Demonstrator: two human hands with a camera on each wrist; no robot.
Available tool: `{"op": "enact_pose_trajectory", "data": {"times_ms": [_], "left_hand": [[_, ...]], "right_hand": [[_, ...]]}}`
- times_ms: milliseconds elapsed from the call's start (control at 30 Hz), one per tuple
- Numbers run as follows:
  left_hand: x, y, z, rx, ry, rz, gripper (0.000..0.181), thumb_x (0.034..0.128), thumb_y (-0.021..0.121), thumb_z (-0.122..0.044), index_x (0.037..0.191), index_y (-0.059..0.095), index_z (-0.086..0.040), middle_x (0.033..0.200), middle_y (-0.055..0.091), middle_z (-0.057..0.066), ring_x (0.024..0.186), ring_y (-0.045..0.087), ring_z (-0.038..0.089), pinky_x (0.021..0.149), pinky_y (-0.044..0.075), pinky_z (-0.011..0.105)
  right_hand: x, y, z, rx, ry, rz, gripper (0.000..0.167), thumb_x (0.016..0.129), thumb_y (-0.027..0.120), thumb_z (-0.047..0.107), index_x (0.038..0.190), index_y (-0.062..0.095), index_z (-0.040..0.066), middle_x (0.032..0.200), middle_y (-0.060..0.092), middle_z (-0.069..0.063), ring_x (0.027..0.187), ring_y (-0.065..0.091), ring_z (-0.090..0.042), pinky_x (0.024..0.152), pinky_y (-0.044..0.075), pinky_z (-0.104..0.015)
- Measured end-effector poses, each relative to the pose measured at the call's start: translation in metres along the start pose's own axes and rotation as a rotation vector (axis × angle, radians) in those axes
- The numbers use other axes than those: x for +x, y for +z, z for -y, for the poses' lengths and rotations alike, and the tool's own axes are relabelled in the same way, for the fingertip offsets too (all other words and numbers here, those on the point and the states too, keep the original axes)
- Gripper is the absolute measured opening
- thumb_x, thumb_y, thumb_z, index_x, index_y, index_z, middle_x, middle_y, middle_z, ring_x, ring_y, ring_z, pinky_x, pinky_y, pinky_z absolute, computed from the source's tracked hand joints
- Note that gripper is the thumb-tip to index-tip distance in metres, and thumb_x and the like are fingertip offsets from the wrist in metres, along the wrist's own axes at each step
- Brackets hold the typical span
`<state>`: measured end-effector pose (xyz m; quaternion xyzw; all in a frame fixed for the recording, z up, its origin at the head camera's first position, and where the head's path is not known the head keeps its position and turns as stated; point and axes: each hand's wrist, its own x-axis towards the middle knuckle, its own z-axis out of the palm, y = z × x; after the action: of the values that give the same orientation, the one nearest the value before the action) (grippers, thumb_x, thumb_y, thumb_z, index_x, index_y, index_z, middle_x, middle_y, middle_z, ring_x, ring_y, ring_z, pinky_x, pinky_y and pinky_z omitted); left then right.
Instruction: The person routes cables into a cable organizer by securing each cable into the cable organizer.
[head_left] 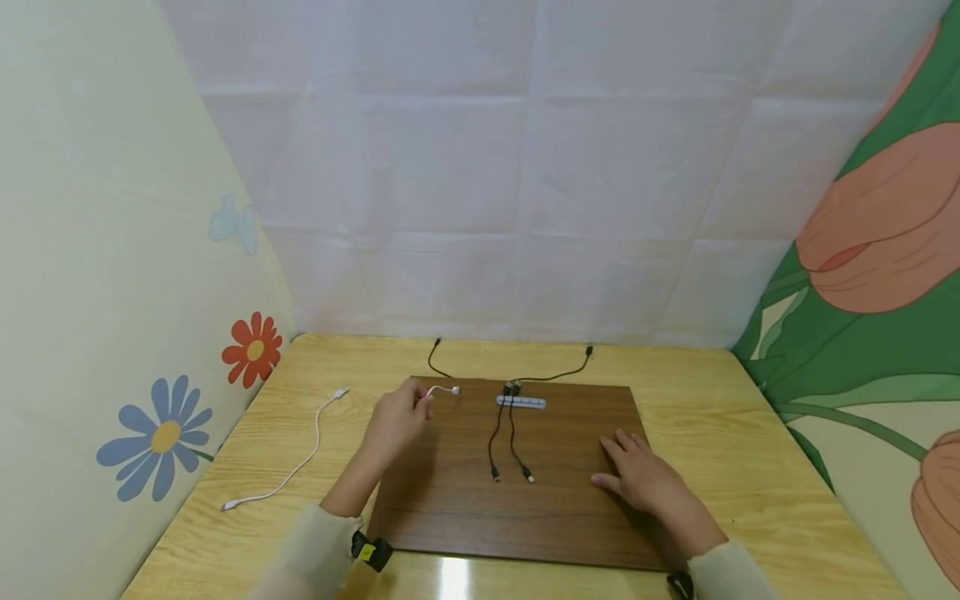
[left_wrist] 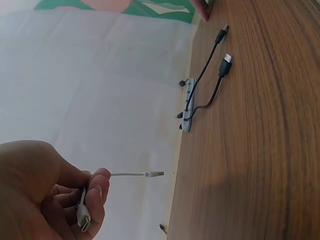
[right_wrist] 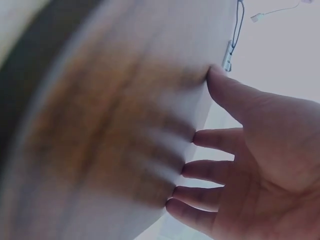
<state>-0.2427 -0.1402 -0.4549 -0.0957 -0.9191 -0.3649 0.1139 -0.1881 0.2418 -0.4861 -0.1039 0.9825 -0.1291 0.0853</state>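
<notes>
My left hand (head_left: 397, 417) pinches a white USB cable (left_wrist: 127, 174) above the far left part of the brown wooden board (head_left: 450, 517). In the left wrist view one plug points away from the fingers, and the USB-C-looking plug (left_wrist: 84, 220) hangs by the curled fingers. My right hand (head_left: 645, 477) rests its fingertips on the board's right side, fingers spread and holding nothing. Near the board's far edge sits a light cable-holder strip (head_left: 531, 402). Two black cables (head_left: 492, 442) run through it, their near plugs lying on the board.
Another white cable (head_left: 315, 442) lies curved on the yellow wooden table (head_left: 720, 417), left of the board. Black cable ends (head_left: 588, 353) stretch past the board's far edge. A white cloth backdrop (head_left: 450, 208) and printed side panels (head_left: 150, 275) surround the table.
</notes>
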Motion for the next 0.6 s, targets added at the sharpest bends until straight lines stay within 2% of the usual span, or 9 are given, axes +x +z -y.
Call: {"op": "enact_pose_trajectory", "data": {"times_ms": [233,367,600], "left_hand": [[-0.001,0.010,-0.006,-0.032,0.003,0.004,0.006,0.0988,0.063,-0.011,0.095,0.061,-0.007,0.072,0.066,-0.003,0.058,0.053,0.011,0.052,0.043,0.027],[-0.001,0.014,-0.011,-0.051,0.009,0.013,0.006,0.0992,0.063,-0.011,0.095,0.061,-0.007,0.073,0.066,-0.003,0.058,0.053,0.011,0.052,0.043,0.027],[-0.002,0.023,-0.022,-0.056,0.043,0.024,0.006,0.1000,0.062,-0.011,0.096,0.062,-0.006,0.074,0.068,-0.002,0.056,0.052,0.009,0.050,0.042,0.025]], "right_hand": [[0.010,-0.007,0.007,0.025,0.059,0.008,0.067,0.097,0.066,0.043,0.143,0.051,-0.004,0.148,0.043,-0.034,0.137,0.038,-0.055,0.108,0.034,-0.066],[0.015,-0.010,0.014,0.081,0.032,-0.027,0.060,0.098,0.067,0.036,0.141,0.053,-0.004,0.143,0.050,-0.031,0.133,0.046,-0.051,0.108,0.037,-0.063],[0.023,-0.011,0.026,0.102,-0.029,-0.070,0.052,0.100,0.065,0.030,0.138,0.056,-0.004,0.138,0.057,-0.028,0.129,0.052,-0.047,0.108,0.039,-0.060]]}}
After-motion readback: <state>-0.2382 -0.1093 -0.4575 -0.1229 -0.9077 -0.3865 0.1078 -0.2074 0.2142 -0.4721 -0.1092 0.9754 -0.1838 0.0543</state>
